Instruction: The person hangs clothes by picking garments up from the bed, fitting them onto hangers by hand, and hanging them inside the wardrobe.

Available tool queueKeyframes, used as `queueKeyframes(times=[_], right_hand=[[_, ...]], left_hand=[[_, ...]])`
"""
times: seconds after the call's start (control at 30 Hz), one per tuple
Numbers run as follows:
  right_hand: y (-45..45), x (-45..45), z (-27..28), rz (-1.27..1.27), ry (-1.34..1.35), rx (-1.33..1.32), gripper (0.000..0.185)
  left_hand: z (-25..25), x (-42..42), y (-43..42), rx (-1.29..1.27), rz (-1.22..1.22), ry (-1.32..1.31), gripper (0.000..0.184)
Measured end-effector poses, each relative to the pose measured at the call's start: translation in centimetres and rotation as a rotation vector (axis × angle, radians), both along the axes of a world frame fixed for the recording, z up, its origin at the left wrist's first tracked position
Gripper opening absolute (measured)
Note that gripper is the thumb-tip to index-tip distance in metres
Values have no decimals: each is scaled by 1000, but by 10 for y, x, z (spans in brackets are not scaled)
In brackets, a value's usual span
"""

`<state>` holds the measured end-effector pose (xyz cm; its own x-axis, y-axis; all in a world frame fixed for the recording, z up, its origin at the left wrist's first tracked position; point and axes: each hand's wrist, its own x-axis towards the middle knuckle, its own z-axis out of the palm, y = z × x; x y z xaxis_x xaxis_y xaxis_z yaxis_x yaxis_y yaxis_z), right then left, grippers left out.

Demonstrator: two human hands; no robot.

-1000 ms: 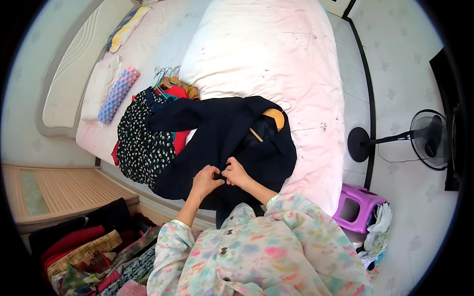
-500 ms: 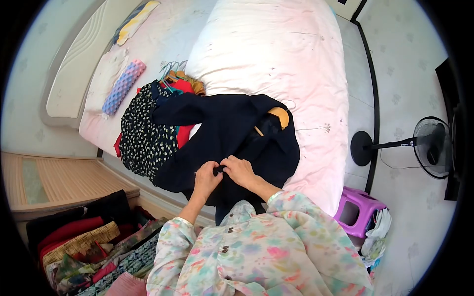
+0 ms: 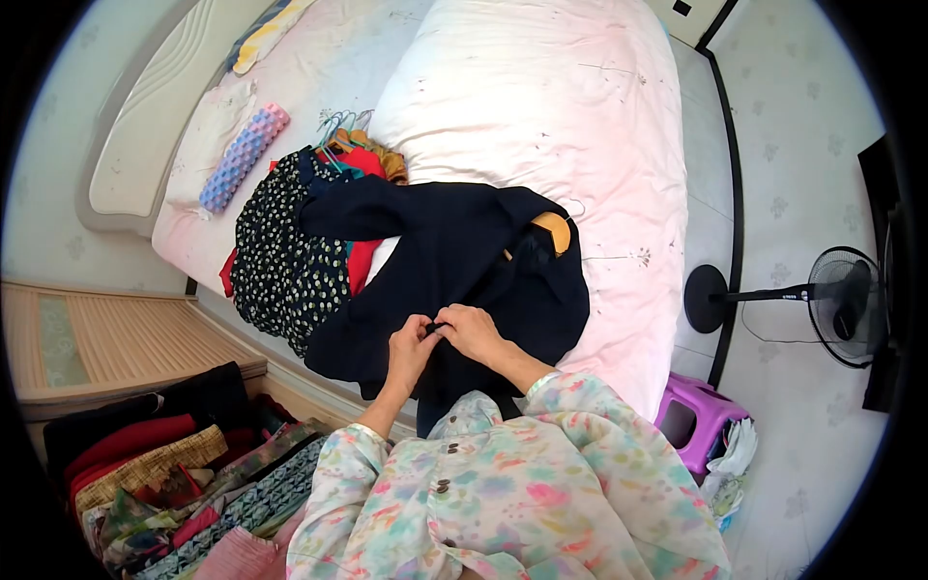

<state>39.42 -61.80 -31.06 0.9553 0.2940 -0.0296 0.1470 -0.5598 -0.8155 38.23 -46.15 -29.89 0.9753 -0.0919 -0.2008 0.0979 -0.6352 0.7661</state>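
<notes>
- Navy at the grip: pinching a small fold of the jacket [image 3: 425, 271] with left hand [image 3: 410, 346] and right hand [image 3: 471, 332], closed down nearly tip to tip. Cannot tell button from plain cloth inside the pinch.
- Just changed: showing less of the bar of the wooden hanger [image 3: 553, 233] than a second ago, yet scarcely shifted at the fingers. Probably means drawing the front further across by fine fingertip work, not lifting.
- Spread under and beyond the grip, out to both sides, on the bed [image 3: 541, 106]; with collar and wooden hanger beyond and right.
- Left of the grip, partly beneath a navy sleeve: dotted garment [image 3: 290, 256].
- Further off, left and beyond: bunched hangers [image 3: 338, 135], then a knobbly roller [image 3: 245, 159].
- Well apart, far right: standing fan [image 3: 846, 306].
</notes>
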Motion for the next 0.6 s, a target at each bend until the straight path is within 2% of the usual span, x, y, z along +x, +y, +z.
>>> queueKeyframes(times=[0.13,0.23,0.33,0.43,0.53,0.6], right_hand=[[-1,-1,-1,-23,11,-10,15],[0,1,-6,-9,-14,-20,15],[0,2,-6,39,-21,-84,15],[2,0,-11,11,-68,-75,13],[3,-5,-6,-15,-61,-45,12],[4,-7,0,-38,-32,-29,12]], left_hand=[[-11,-3,-1,22,-51,-207,26],[-15,-3,1,6,-35,-204,24],[-15,0,2,-143,40,-17,21],[-33,-2,2,-296,146,30,20],[-30,0,6,-265,111,36,16],[-14,3,5,-55,-1,-45,12]])
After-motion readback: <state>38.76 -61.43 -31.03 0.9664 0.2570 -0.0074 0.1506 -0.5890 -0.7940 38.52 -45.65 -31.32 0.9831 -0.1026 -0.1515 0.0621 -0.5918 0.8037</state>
